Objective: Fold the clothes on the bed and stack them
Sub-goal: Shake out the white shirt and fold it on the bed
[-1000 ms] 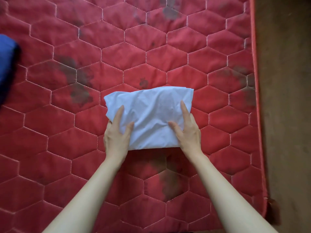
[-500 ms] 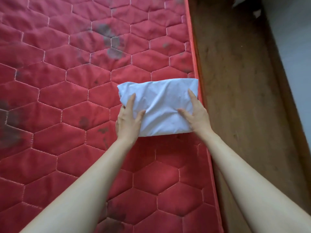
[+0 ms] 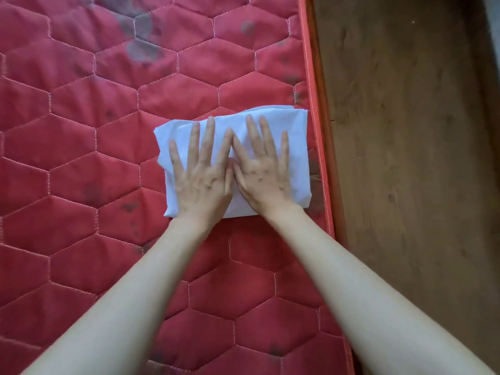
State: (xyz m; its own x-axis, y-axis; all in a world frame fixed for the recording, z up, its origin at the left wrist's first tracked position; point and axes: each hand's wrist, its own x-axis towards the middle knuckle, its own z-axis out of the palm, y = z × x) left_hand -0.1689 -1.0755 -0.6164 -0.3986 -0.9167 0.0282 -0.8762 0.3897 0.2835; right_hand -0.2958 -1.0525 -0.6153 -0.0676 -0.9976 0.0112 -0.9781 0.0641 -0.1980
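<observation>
A folded white garment (image 3: 296, 147) lies flat on the red quilted mattress (image 3: 94, 163), close to its right edge. My left hand (image 3: 201, 171) presses down on the garment's left half with straight, spread fingers. My right hand (image 3: 263, 169) lies flat on the right half, and the two hands touch side by side in the middle. Neither hand grips the cloth.
The mattress's orange piped edge (image 3: 320, 158) runs just right of the garment. Beyond it lies a brown wooden surface (image 3: 411, 171), lower than the mattress. Dark stains mark the mattress at the top (image 3: 140, 47).
The garment was carried from the middle of the mattress to its right edge and laid down. Both hands let go of its near edge and now lie flat on top.
</observation>
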